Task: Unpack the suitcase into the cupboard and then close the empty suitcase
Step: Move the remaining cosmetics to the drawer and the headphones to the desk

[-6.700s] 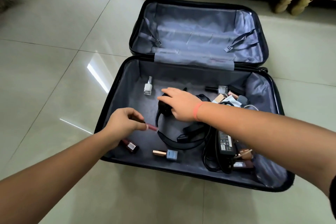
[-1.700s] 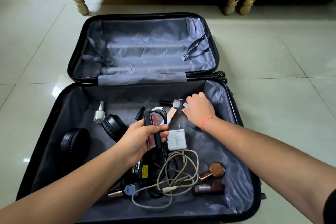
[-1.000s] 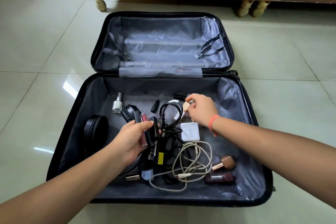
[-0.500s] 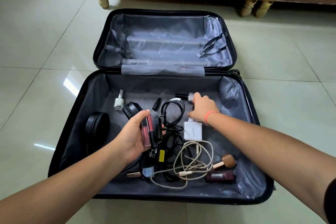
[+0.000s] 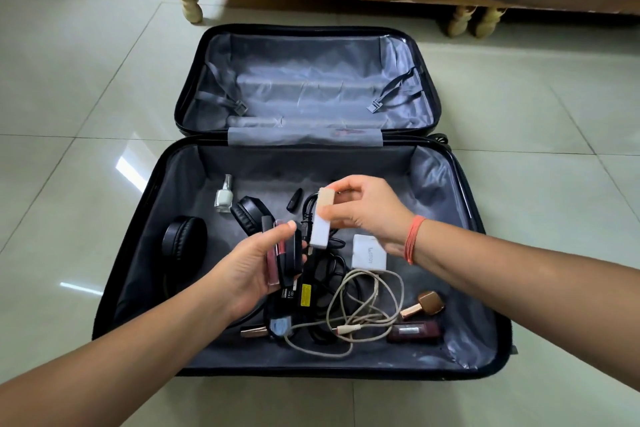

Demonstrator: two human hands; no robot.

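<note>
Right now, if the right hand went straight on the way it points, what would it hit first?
Probably the left hand and the pink and black cosmetic tubes it holds; the right hand, pinching a white beige-capped tube, points leftward at them. Depth is unclear.

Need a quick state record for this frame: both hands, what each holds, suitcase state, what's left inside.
suitcase: open flat on tiled floor; far half holds only its straps
left hand: grips pink lip gloss and a dark item
right hand: pinches white tube with beige cap, above the contents
left inside: headphones, nail polish bottle, white charger, beige cable, more cosmetics
task stage: unpacking unfinished
</note>
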